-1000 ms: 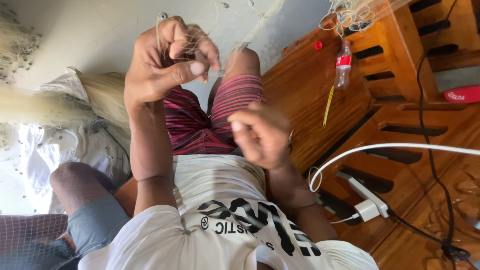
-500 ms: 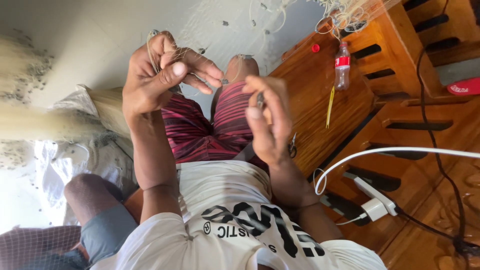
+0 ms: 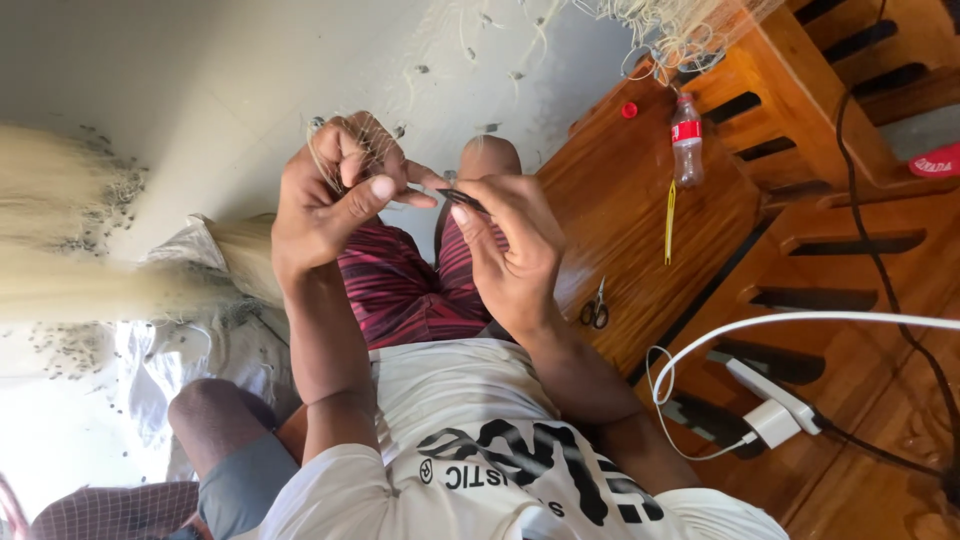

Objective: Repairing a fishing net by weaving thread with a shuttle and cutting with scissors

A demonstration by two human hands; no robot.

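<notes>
A bunch of fine, pale fishing net point(image 3: 365, 140) is gathered at the centre of the view, its strands looped over the fingers of the left hand point(image 3: 330, 195). That hand is closed around the mesh, thumb laid across toward three o'clock. A dark, slim netting needle point(image 3: 462, 200) is pinched by the fingers of the right hand point(image 3: 510, 250), with its tip brought right up to the left thumb and forefinger.

A change is noted: a second ago the right hand was held lower, well apart from the left, down over the striped shorts; half a second ago it was raised; now the two hands are met, fingertip to fingertip. From this a fresh pass of the needle through the mesh is judged to be under way, though the thread itself cannot be made out.

Below the hands, at six o'clock, red striped shorts point(image 3: 400, 290) and a white printed shirt point(image 3: 470, 440) are seen. At nine o'clock a long pale heap of net point(image 3: 90, 290) is spread over the floor. At three o'clock a wooden bench point(image 3: 640, 230) is seen, with small scissors point(image 3: 595, 305) and a yellow stick point(image 3: 669, 222) lying on it, and a clear plastic bottle point(image 3: 687, 140) toward one o'clock. More tangled net point(image 3: 680, 30) is hung at twelve o'clock. A white charger and cable point(image 3: 775, 420) are laid at four o'clock.
</notes>
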